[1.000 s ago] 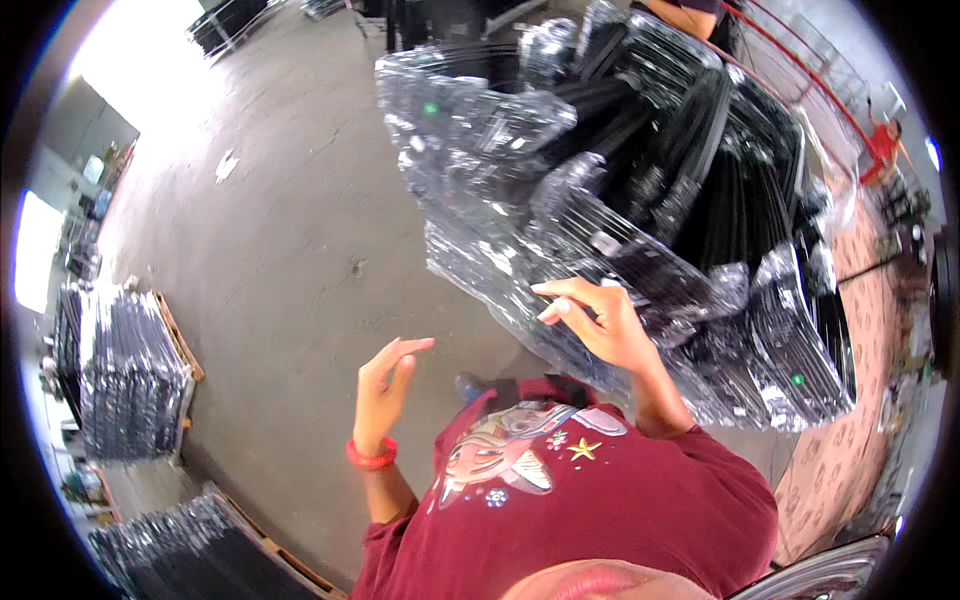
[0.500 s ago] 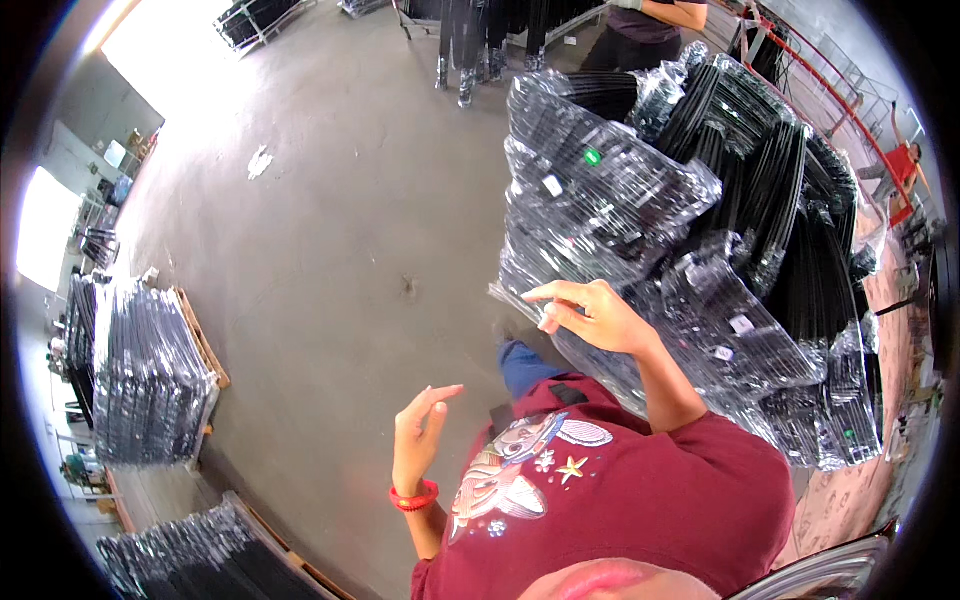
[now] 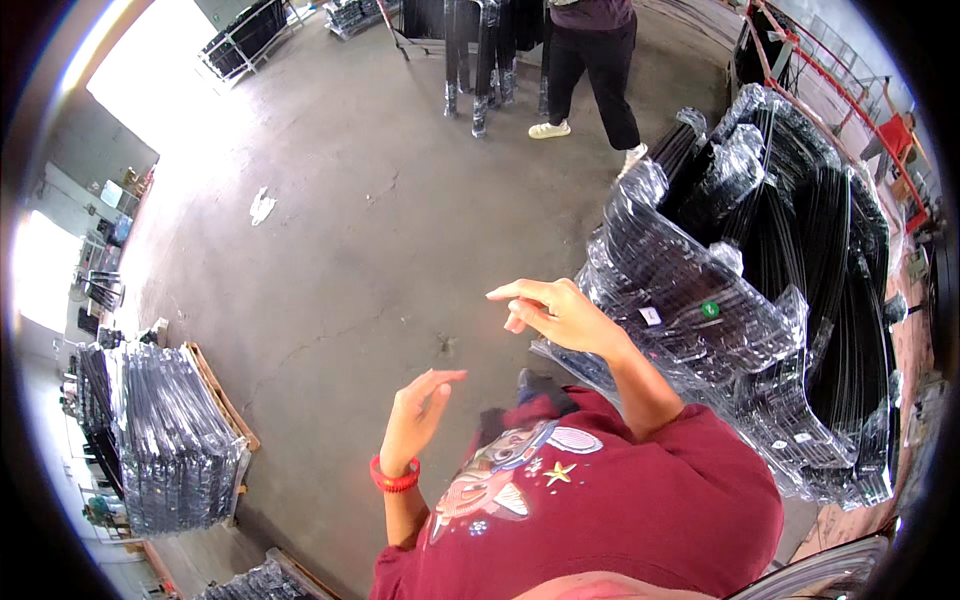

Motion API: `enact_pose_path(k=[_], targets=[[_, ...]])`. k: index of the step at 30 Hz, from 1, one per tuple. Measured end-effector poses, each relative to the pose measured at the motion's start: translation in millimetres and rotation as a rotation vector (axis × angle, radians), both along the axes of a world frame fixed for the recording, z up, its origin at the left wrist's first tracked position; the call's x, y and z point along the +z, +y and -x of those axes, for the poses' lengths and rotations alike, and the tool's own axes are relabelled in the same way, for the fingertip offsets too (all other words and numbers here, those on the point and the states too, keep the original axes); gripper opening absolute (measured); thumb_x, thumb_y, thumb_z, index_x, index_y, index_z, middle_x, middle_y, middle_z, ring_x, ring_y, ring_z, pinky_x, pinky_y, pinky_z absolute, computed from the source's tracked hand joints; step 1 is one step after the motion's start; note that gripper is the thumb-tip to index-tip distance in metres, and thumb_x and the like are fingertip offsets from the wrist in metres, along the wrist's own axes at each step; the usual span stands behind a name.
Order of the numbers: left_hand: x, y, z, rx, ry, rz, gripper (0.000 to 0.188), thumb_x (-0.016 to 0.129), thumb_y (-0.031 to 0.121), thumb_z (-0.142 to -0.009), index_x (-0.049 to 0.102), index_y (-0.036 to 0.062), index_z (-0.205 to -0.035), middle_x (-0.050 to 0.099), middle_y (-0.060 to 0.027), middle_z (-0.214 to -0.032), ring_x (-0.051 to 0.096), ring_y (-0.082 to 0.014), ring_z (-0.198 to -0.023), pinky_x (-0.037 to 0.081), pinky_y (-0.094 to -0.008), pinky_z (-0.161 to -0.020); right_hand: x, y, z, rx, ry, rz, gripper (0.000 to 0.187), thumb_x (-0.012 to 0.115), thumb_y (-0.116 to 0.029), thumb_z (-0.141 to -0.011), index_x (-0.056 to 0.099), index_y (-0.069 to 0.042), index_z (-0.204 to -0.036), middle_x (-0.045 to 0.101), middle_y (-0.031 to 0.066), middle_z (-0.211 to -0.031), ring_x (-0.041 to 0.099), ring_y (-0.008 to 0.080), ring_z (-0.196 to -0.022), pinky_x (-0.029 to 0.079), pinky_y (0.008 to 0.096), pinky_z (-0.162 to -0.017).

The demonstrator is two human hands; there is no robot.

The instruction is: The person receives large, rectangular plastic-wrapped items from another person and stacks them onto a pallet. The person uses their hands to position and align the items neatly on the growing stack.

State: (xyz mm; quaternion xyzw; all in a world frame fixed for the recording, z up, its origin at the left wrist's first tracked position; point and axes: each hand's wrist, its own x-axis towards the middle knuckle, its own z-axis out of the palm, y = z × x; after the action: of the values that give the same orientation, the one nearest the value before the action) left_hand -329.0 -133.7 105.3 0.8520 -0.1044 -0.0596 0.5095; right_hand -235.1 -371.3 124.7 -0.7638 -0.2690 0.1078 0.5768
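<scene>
My left hand (image 3: 412,415), with a red bracelet at the wrist, hovers over the grey floor in front of my body. Its fingers are stretched out, the thumb apart from them, and it holds nothing. Farther right, my right hand (image 3: 556,312) is also raised with fingers extended and nothing in it. Just right of it lies a big heap of black wire racks in clear plastic wrap (image 3: 690,300), bearing small white labels and a green round sticker. The right hand overlaps the heap's near left edge in the picture; no grip on it shows.
A pallet stack of plastic-wrapped black frames (image 3: 175,440) stands left, another wrapped stack (image 3: 262,582) at the lower left. Ahead, a person in black trousers (image 3: 595,65) stands beside black wrapped uprights (image 3: 482,70). A red rail (image 3: 840,85) runs far right. White scrap (image 3: 262,207) lies on the floor.
The view has shifted, so the wrapped heap sits farther right and the left stack lower. The person ahead now shows down to the shoes. Both my hands stay raised, empty.
</scene>
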Motion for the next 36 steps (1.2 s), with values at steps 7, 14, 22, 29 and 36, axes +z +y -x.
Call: enact_pose_path(k=[7,14,22,29,36], targets=[[-33,8,-111,-0.245,0.09,0.208,0.02,0.047,0.007,-0.088,0.06,0.0023,-0.101,0.063,-0.0112,-0.094,0.059,-0.0207,-0.083,0.044,-0.0277,-0.074,-10,4,-48,-0.224,0.092,0.021,0.025,0.047,-0.007,-0.088,0.057,-0.008,-0.11,0.064,0.0067,-0.071,0.063,0.0129,-0.068,0.048,0.0253,-0.063],[-48,48,-255,-0.47,0.099,0.173,0.02,0.047,0.01,-0.089,0.059,0.0031,-0.103,0.062,-0.011,-0.095,0.057,-0.0218,-0.08,0.044,-0.0292,-0.071,-21,48,-144,-0.389,0.225,-0.011,0.023,0.045,-0.005,-0.088,0.057,-0.003,-0.108,0.062,0.0058,-0.07,0.062,0.0123,-0.067,0.048,0.0246,-0.063],[-58,155,-429,-0.285,0.059,0.159,0.022,0.044,0.012,-0.09,0.061,0.0018,-0.101,0.064,-0.009,-0.095,0.058,-0.0167,-0.086,0.043,-0.0272,-0.078,-50,139,-368,-0.34,0.236,-0.17,0.025,0.045,-0.012,-0.089,0.055,0.001,-0.108,0.063,0.0072,-0.083,0.06,0.0119,-0.077,0.048,0.0252,-0.069],[-36,211,-524,-0.181,0.136,0.096,0.02,0.047,0.008,-0.088,0.06,0.0005,-0.102,0.064,-0.0116,-0.095,0.06,-0.0166,-0.086,0.044,-0.0264,-0.077,-87,152,-625,-0.491,0.718,-1.05,0.041,0.059,-0.025,-0.083,0.044,0.003,-0.109,0.054,0.0192,-0.103,0.055,0.0289,-0.096,0.046,0.0416,-0.087],[-54,218,-575,-0.013,0.288,0.108,0.024,0.042,0.009,-0.09,0.061,-0.0008,-0.1,0.065,-0.0098,-0.095,0.058,-0.0153,-0.091,0.042,-0.0266,-0.082,-185,129,-851,-0.987,0.815,-1.34,0.124,0.077,-0.051,-0.055,-0.001,0.004,-0.135,0.006,0.0345,-0.138,0.011,0.0427,-0.131,0.014,0.0485,-0.107]])
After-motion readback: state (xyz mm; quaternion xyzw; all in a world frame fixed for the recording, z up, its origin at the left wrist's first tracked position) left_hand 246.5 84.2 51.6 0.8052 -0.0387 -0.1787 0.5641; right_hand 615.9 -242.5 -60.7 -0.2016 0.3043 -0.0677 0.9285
